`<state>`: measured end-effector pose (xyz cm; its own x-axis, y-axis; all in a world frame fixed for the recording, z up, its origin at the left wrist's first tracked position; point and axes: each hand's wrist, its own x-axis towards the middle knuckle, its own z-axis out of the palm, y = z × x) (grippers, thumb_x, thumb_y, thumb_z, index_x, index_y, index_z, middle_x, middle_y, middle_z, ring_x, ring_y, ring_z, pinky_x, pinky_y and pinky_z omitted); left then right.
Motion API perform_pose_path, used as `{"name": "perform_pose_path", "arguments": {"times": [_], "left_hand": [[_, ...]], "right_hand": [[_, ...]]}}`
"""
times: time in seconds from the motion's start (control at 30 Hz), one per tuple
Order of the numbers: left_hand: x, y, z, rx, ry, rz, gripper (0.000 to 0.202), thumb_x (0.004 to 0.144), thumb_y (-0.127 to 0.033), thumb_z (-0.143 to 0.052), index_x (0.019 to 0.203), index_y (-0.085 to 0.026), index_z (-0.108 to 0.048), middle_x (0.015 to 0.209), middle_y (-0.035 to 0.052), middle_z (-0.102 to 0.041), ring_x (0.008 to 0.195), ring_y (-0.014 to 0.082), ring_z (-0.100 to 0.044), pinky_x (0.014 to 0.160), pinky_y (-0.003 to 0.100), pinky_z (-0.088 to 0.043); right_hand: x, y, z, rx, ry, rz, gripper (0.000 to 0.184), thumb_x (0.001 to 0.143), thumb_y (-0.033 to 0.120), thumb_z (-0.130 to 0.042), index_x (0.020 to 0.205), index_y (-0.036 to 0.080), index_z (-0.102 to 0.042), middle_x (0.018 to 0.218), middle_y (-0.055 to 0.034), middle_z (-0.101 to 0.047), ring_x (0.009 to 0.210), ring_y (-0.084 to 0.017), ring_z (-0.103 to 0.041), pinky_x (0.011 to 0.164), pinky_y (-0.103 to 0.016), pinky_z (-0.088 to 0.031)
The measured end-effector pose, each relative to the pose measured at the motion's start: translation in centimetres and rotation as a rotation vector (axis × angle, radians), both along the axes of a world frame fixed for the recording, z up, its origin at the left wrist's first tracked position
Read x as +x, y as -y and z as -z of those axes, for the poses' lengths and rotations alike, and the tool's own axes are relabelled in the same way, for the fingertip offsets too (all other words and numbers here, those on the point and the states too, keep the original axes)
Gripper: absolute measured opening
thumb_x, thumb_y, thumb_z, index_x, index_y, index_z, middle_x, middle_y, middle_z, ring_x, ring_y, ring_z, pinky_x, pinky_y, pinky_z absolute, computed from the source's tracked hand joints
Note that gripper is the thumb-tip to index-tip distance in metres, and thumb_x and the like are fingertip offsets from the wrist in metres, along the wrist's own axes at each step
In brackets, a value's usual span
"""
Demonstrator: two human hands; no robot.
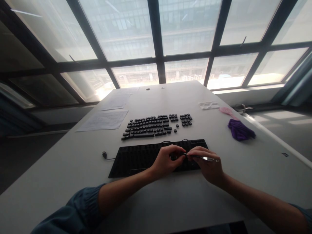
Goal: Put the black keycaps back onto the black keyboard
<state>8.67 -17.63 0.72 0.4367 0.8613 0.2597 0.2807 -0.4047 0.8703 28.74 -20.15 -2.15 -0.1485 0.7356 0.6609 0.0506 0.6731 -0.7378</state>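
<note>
A black keyboard base [136,157] with its keycaps removed lies on the white table [60,169]. Beyond it the loose black keycaps [156,125] are laid out in rows in keyboard order. My left hand [167,161] rests on the right part of the keyboard, fingers curled in a pinch on something small I cannot make out. My right hand [207,164] is closed on a slim silver tool [203,158], its tip meeting my left fingertips over the keyboard.
Two paper sheets [104,119] lie at the far left of the table. A purple cloth [240,130], a pink brush [227,112] and a white wrapper [208,105] lie at the right. The keyboard's cable plug [104,155] rests left of it. Large windows stand behind.
</note>
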Motion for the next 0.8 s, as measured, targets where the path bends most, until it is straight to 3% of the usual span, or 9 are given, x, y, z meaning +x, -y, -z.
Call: {"name": "perform_pose_path", "arguments": {"times": [0.17,0.3,0.57,0.67,0.8], "left_hand": [[0.7,0.8,-0.4,-0.025,0.028,-0.089,0.025,0.084,-0.021,-0.067,0.107,-0.015,-0.074,0.090,0.0069,-0.073,0.081,0.0180,-0.066,0.074,0.027,-0.052],[0.9,0.9,-0.4,0.018,0.075,-0.095,0.025,0.084,-0.019,-0.066,0.108,-0.015,-0.073,0.093,0.0072,-0.073,0.084,0.0179,-0.066,0.079,0.029,-0.053],[1.1,0.8,-0.1,-0.275,0.213,-0.089,0.023,0.079,-0.027,-0.073,0.097,-0.012,-0.071,0.082,0.0062,-0.072,0.072,0.0161,-0.065,0.066,0.025,-0.051],[1.0,0.8,-0.1,-0.297,0.234,-0.070,0.023,0.078,-0.027,-0.074,0.094,-0.012,-0.068,0.082,0.0059,-0.071,0.073,0.0154,-0.064,0.066,0.025,-0.050],[0.5,0.3,-0.8,-0.340,0.287,0.081,0.021,0.080,-0.028,-0.073,0.092,-0.013,-0.065,0.083,0.0047,-0.068,0.077,0.0147,-0.063,0.070,0.025,-0.050]], "right_hand": [[0.2,0.3,-0.1,0.308,0.174,-0.013,0.042,0.091,0.004,-0.057,0.129,0.021,-0.065,0.101,-0.0117,-0.070,0.092,-0.023,-0.067,0.077,-0.038,-0.059],[0.5,0.5,-0.6,0.485,0.337,0.008,0.047,0.094,0.005,-0.052,0.139,0.017,-0.056,0.105,-0.0144,-0.070,0.099,-0.025,-0.067,0.081,-0.041,-0.061],[1.1,0.3,0.0,0.586,0.451,0.021,0.054,0.092,0.002,-0.051,0.145,0.013,-0.050,0.111,-0.0168,-0.069,0.105,-0.027,-0.066,0.086,-0.043,-0.061],[1.2,0.3,-0.1,0.593,0.464,0.016,0.050,0.094,0.004,-0.050,0.143,0.014,-0.051,0.112,-0.0163,-0.069,0.106,-0.028,-0.066,0.086,-0.043,-0.061],[1.2,0.4,-0.5,0.594,0.465,0.024,0.048,0.094,0.004,-0.049,0.141,0.015,-0.053,0.110,-0.0152,-0.070,0.106,-0.027,-0.067,0.086,-0.042,-0.062]]}}
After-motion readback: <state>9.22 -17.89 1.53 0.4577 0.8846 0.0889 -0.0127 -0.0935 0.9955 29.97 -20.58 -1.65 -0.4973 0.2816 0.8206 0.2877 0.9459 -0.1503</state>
